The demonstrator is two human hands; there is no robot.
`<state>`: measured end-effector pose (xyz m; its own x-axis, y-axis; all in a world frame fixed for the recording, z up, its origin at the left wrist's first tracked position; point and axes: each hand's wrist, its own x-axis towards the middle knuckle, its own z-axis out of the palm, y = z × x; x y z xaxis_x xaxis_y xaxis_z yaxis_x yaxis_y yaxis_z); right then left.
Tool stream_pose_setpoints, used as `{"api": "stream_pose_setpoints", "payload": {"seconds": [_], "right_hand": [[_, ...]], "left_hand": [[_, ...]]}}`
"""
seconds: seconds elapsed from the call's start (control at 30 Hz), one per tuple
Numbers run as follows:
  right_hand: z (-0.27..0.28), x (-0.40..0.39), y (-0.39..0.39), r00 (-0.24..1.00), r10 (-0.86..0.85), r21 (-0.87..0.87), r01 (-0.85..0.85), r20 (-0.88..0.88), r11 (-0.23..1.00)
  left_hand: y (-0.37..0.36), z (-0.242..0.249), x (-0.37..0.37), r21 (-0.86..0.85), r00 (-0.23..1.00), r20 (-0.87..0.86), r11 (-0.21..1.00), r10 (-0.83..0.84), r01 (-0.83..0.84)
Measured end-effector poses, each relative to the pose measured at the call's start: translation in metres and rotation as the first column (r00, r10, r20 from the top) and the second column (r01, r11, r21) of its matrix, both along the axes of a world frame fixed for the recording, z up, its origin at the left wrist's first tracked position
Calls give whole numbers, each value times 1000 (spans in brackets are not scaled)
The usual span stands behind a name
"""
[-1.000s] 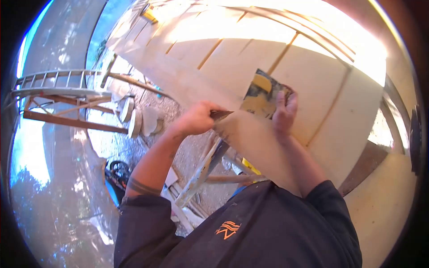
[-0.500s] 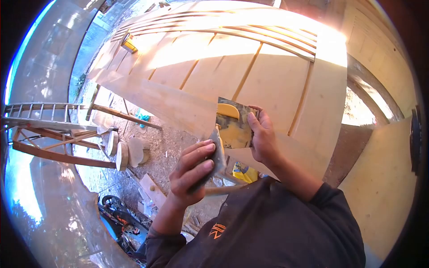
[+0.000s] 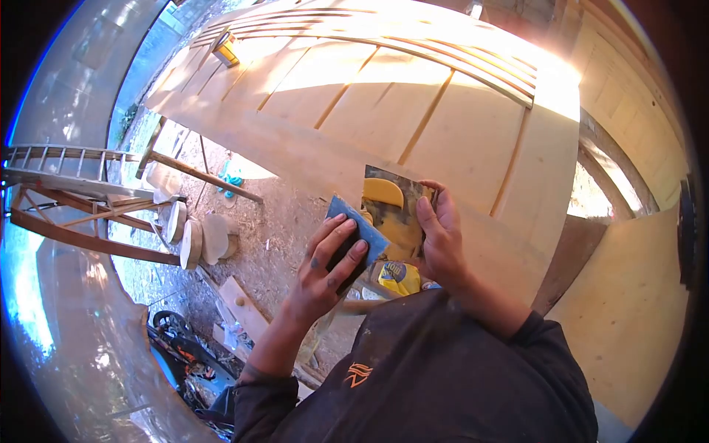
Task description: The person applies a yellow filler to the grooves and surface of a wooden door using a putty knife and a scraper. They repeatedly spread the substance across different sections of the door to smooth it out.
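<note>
My left hand (image 3: 329, 262) grips a blue-grey flat blade (image 3: 368, 235), its fingers spread over the near face. In my right hand (image 3: 442, 232) is a dark square plate (image 3: 415, 193) smeared with yellowish paste (image 3: 395, 235), with a rounded mound of yellow paste (image 3: 382, 192) near its upper left. The blade's upper part is close against the plate's left side; whether they touch is hard to tell. Both are held in front of my chest, over the near edge of a large pale wooden panel (image 3: 295, 159).
Thin wooden strips (image 3: 458, 66) and a yellow container (image 3: 226, 50) lie on the panel. At the left are a ladder (image 3: 66, 159), a wooden frame (image 3: 88, 240) and round pale pieces (image 3: 191, 244). A yellow bag (image 3: 399, 277) sits below the plate.
The blade in my left hand has turned, so its blue-grey face shows more broadly. My right hand and the plate have shifted slightly right and down. The view has moved a little.
</note>
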<state>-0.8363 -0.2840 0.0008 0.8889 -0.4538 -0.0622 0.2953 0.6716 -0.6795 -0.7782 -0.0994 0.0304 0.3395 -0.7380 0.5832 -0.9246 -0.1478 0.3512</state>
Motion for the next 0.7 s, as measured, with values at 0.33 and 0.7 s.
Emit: {"api": "stream_pose_setpoints", "payload": {"seconds": [0.33,0.7], "right_hand": [[-3,-18,-12,958,-262,-396,198,-116,897],[-20,-38,-29,959,-222,-163,194,-176,967]], "left_hand": [[6,-12,3,-268,505,-862,812,37,-518],[-24,-25,-26,-7,975,-212,997,70,-74]]}}
